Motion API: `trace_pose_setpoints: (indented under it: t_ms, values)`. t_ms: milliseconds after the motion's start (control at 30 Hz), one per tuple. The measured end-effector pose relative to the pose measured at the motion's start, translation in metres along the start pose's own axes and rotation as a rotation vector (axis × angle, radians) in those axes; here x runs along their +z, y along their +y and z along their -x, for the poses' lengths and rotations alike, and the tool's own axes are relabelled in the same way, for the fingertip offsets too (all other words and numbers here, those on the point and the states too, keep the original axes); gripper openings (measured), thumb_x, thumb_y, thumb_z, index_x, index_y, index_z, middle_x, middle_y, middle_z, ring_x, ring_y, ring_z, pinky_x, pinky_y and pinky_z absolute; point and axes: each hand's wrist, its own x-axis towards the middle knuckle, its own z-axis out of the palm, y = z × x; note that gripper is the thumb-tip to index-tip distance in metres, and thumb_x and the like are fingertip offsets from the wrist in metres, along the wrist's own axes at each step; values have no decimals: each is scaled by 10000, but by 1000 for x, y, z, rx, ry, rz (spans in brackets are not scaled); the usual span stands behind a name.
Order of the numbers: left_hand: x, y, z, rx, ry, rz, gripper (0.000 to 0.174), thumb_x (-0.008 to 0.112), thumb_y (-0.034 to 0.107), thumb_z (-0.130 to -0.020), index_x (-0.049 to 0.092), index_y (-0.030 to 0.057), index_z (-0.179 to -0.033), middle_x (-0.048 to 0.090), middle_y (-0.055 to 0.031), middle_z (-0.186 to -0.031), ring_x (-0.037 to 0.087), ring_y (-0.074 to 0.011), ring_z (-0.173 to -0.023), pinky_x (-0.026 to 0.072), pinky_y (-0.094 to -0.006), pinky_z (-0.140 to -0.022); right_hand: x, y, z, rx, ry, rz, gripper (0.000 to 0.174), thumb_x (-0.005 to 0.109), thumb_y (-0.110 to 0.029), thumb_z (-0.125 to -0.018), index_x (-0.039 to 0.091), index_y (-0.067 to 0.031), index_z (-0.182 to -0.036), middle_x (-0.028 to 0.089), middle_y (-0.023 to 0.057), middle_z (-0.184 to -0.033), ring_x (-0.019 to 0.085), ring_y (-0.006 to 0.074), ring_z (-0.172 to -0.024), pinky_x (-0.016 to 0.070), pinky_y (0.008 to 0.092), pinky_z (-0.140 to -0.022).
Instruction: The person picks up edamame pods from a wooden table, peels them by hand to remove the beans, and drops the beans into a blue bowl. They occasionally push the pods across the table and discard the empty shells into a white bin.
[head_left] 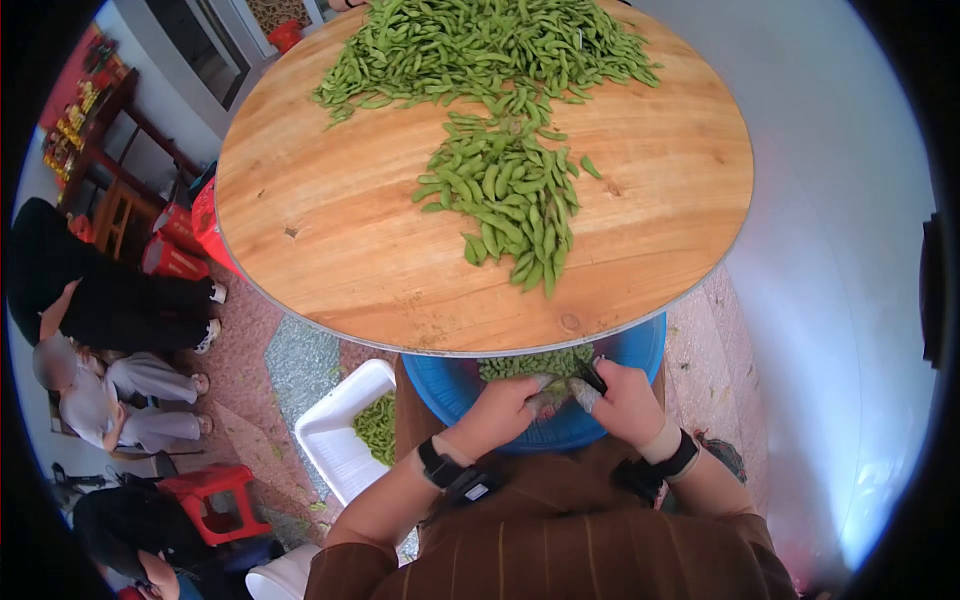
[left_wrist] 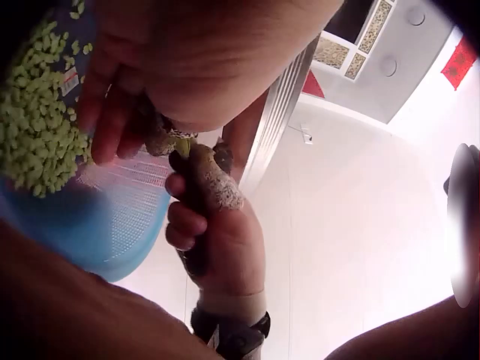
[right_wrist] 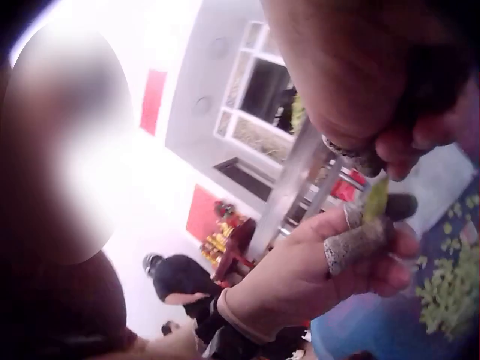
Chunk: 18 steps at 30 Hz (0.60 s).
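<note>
Both hands meet over a blue basin (head_left: 440,385), just past the table's near edge. My left hand (right_wrist: 315,262), with grey coverings on its thumb and a finger, pinches a green soybean pod (right_wrist: 376,201). Curled fingers of my right hand (left_wrist: 232,244) grip a dark-handled tool (left_wrist: 195,261); its working end is hidden between the hands, so I cannot tell its kind. The right thumb also wears a grey covering and lies close to the pod. Below the hands, shelled green beans (left_wrist: 45,120) are heaped in the basin.
A round wooden table (head_left: 330,230) carries a large pile of pods (head_left: 490,50) and a smaller pile (head_left: 510,195) nearer me. A white basket (head_left: 330,430) with green pods stands on the floor at left. Several people and a red stool (head_left: 215,495) are further left.
</note>
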Motion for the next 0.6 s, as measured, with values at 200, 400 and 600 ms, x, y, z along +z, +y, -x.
trace_pose_setpoints:
  t_ms: [200, 400, 600]
  values:
    - [-16, -30, 71, -45, 631, -118, 412, 546, -19, -804, 568, 54, -1209, 645, -193, -1014, 656, -328, -824, 529, -383, -757, -23, -66, -22, -300, 214, 147, 160, 641, -78, -725, 521, 2, -796, 535, 203, -696, 557, 414, -673, 449, 453, -594]
    - [-32, -59, 159, -450, 756, -982, 456, 652, 50, -751, 563, 37, -1198, 629, -212, -1043, 604, -381, -957, 493, -411, -823, -28, -81, -77, -336, 423, 370, 180, 645, -82, -733, 520, -12, -842, 557, 189, -753, 566, 401, -703, 456, 462, -601]
    - [-39, -21, 143, -297, 644, -514, 347, 653, 61, -751, 592, 0, -1088, 619, -217, -953, 601, -380, -891, 486, -427, -762, -34, -65, -82, -372, 453, 454, 148, 615, -60, -717, 525, -6, -822, 560, 201, -719, 557, 416, -690, 458, 468, -594]
